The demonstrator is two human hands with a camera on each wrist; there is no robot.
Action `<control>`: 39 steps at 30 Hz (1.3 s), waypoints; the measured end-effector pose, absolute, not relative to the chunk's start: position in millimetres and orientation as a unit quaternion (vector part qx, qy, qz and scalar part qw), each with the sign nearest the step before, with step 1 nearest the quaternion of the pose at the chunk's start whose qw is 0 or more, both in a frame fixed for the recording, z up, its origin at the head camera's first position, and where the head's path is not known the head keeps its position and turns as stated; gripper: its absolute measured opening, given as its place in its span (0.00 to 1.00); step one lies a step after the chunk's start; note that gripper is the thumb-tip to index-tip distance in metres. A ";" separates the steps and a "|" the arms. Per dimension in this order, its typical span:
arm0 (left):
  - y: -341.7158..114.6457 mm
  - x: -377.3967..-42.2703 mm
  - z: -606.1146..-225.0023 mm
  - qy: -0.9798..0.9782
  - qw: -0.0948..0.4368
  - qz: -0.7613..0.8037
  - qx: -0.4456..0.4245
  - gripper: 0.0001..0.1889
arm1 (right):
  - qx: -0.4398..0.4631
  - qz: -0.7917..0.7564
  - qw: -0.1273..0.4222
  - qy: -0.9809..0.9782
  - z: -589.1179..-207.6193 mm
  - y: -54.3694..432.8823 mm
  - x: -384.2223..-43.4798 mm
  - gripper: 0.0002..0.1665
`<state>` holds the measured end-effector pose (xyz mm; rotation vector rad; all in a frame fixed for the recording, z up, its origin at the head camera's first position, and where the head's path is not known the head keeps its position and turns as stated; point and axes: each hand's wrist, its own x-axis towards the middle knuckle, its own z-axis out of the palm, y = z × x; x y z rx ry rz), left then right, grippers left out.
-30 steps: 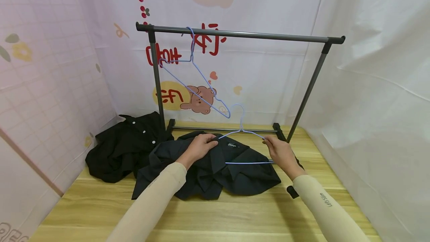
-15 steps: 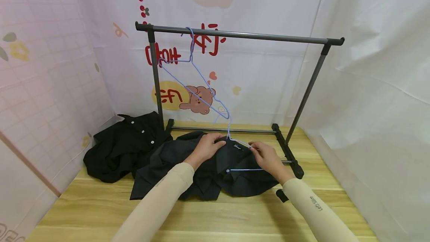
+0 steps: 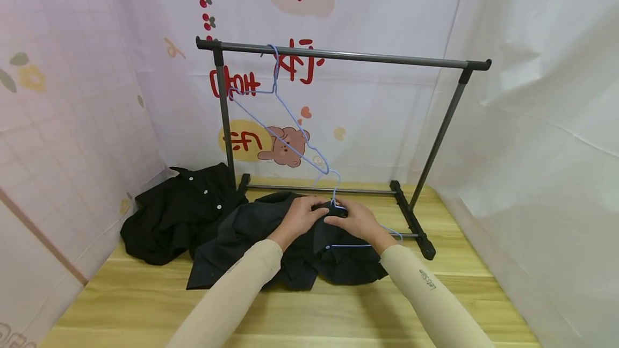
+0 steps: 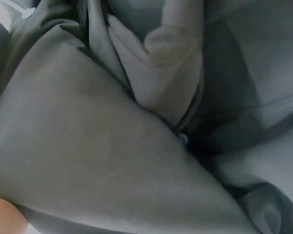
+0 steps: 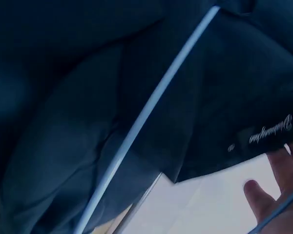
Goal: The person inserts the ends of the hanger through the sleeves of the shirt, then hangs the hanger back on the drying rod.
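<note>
A dark button shirt (image 3: 271, 224) lies rumpled on the table, its collar raised toward the hands. My left hand (image 3: 301, 216) holds the collar's left part. Beside it, my right hand (image 3: 359, 223) grips the collar close to the neck of a blue wire hanger (image 3: 334, 191). The hanger's left shoulder is hidden inside the shirt, while its right end and lower bar show outside. In the right wrist view, the bar crosses the cloth and my right fingers (image 5: 283, 168) meet the edge near a white embroidered label (image 5: 271, 130). The left wrist view is mostly cloth with a small button (image 4: 183, 139).
A second blue hanger (image 3: 292, 117) hangs at an angle from the grey metal rack (image 3: 377, 58) behind the shirt. Another black shirt (image 3: 181, 214) is heaped at the left. The rack's right foot (image 3: 416, 224) stands near my right forearm. White printed cloth walls enclose the wooden table (image 3: 309, 318).
My right hand has let go of the hanger's right shoulder and moved left to the collar. The hanger has shifted left, its left shoulder going inside the shirt. My left hand keeps holding the shirt.
</note>
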<state>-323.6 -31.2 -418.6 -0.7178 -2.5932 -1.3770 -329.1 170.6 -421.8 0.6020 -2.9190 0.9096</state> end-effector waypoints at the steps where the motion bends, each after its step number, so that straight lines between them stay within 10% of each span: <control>1: -30.2 -323.0 -418.3 -0.856 0.065 -0.455 -0.237 0.12 | 0.185 0.300 0.016 -0.936 -421.2 168.3 -329.5 0.38; 7: -26.8 -322.9 -417.2 -0.856 0.064 -0.447 -0.252 0.14 | 0.167 0.356 -0.009 -0.919 -418.5 170.3 -332.6 0.15; 22: -129.9 -342.7 -407.4 -0.941 0.035 -0.300 -0.154 0.17 | 0.124 0.386 0.027 -0.914 -391.6 229.7 -343.1 0.25; 39: -236.0 -329.0 -398.9 -0.959 0.144 -0.243 0.029 0.13 | 0.051 0.372 0.124 -0.918 -386.7 279.2 -351.1 0.28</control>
